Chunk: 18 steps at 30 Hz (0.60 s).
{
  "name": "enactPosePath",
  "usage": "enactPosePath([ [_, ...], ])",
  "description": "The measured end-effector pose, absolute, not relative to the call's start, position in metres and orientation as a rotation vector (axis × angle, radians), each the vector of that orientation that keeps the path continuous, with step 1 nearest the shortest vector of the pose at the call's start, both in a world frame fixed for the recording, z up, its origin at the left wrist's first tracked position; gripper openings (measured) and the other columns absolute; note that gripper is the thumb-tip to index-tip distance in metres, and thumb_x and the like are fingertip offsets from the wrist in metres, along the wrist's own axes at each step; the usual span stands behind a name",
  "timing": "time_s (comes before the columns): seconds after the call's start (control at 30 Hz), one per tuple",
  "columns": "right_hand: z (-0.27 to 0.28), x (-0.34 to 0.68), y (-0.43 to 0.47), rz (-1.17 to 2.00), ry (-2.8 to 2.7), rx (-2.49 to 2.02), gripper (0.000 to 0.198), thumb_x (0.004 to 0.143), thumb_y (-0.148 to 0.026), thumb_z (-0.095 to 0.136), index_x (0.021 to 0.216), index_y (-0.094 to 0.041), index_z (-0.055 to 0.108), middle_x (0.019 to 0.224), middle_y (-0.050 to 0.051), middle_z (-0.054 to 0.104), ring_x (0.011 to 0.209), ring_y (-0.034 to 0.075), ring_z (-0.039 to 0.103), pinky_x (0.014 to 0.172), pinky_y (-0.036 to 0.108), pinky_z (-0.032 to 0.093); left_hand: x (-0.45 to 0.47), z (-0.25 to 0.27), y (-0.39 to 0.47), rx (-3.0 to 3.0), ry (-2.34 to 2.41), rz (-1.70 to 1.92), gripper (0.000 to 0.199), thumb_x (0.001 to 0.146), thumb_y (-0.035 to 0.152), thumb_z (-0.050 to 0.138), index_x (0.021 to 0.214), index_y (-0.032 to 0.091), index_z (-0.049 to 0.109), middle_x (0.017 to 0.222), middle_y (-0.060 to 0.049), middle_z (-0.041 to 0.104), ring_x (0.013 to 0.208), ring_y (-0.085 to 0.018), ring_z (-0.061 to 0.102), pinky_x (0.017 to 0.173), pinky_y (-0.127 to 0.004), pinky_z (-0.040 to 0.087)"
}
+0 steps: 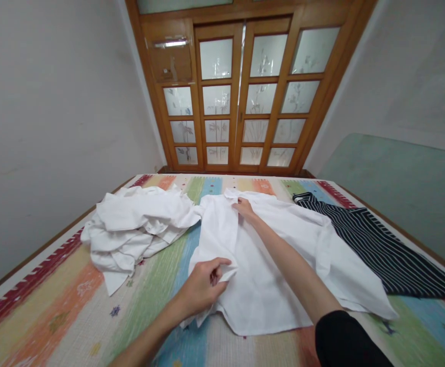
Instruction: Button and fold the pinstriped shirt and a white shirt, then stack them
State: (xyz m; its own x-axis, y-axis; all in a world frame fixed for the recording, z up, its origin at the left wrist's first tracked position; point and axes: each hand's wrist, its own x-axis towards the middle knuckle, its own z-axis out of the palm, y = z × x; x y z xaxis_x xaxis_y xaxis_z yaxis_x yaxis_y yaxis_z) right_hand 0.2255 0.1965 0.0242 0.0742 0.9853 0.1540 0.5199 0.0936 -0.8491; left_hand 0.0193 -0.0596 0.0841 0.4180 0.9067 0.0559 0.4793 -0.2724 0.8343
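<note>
Head view. White shirt [268,295] spread on a patterned cover [138,306], directly beneath and around both hands.

Right hand [240,205]: reaches across the shirt to its far end, just beside the collar [232,193]. Fingers closed together, appear to have a pinch of the cloth there.

Left hand [210,279]: at the near end, by the lower part of a flap. Thumb and forefinger parted in a C with a bit of cloth between them, other fingers curled; whether anything is firmly gripped, cannot tell.

Key relation: collar-to-hem axis runs near to far. Flap edge follows that line, right hand at its far end, left hand lower down. Hem nearer the left hand, collar nearer the right. Broad side of the shirt, with a sleeve, lies to the right of both hands, passing under the right forearm.

Around: crumpled white pile [138,224] left and beyond the left hand; black-and-white striped garment [367,244] off to the right of the right hand, beside the shirt.
</note>
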Motion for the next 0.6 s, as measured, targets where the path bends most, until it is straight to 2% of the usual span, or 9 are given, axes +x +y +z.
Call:
enactPosePath([
  [0.1,0.037,0.230,0.215,0.595,-1.485,-1.563,0.038,0.083,-0.025,0.046,0.113,-0.015,0.065,0.112,0.010,0.070,0.108,0.023,0.061,0.094,0.034,0.045,0.029,0.071,-0.061,1.951,1.103,0.635,0.041,0.081,0.031,0.062,0.121,0.022,0.062,0.077,0.000,0.065,0.067,-0.014,0.056,0.066,-0.025,0.044],
  [0.23,0.053,0.238,0.230,0.390,-1.400,-1.687,0.056,0.089,-0.029,0.036,0.141,-0.008,0.043,0.138,0.017,0.054,0.127,0.025,0.049,0.106,0.038,0.036,0.018,0.068,-0.056,2.064,1.143,0.686,0.036,0.089,0.039,0.056,0.120,0.022,0.062,0.089,-0.003,0.069,0.078,-0.017,0.061,0.077,-0.029,0.047],
  [0.3,0.053,0.238,0.227,0.293,-1.510,-1.750,0.058,0.089,-0.027,0.038,0.144,-0.009,0.040,0.144,0.016,0.047,0.133,0.026,0.043,0.110,0.039,0.032,0.003,0.068,-0.045,2.170,1.259,0.790,0.030,0.091,0.037,0.051,0.113,0.020,0.063,0.091,-0.006,0.068,0.084,-0.019,0.062,0.082,-0.032,0.047],
  [0.4,0.044,0.232,0.209,0.223,-1.848,-1.760,0.056,0.088,-0.025,0.043,0.142,-0.011,0.043,0.151,0.013,0.038,0.140,0.026,0.033,0.114,0.039,0.026,-0.024,0.066,-0.017,2.428,1.427,0.889,0.026,0.091,0.030,0.048,0.108,0.020,0.064,0.097,-0.009,0.068,0.097,-0.024,0.060,0.091,-0.038,0.046],
  [0.5,0.032,0.221,0.183,0.187,-2.114,-1.746,0.054,0.091,-0.030,0.044,0.142,-0.013,0.045,0.156,0.012,0.029,0.143,0.029,0.027,0.116,0.042,0.022,-0.053,0.062,0.020,2.672,1.639,0.790,0.033,0.088,0.022,0.046,0.116,0.017,0.061,0.112,-0.014,0.066,0.110,-0.029,0.056,0.097,-0.044,0.044],
  [0.6,0.022,0.213,0.161,0.148,-2.327,-1.669,0.052,0.096,-0.035,0.037,0.143,-0.013,0.044,0.155,0.013,0.031,0.145,0.030,0.021,0.117,0.047,0.017,-0.077,0.060,0.055,2.802,1.869,0.591,0.046,0.081,0.016,0.049,0.126,0.014,0.056,0.133,-0.018,0.055,0.129,-0.034,0.044,0.103,-0.050,0.037],
])
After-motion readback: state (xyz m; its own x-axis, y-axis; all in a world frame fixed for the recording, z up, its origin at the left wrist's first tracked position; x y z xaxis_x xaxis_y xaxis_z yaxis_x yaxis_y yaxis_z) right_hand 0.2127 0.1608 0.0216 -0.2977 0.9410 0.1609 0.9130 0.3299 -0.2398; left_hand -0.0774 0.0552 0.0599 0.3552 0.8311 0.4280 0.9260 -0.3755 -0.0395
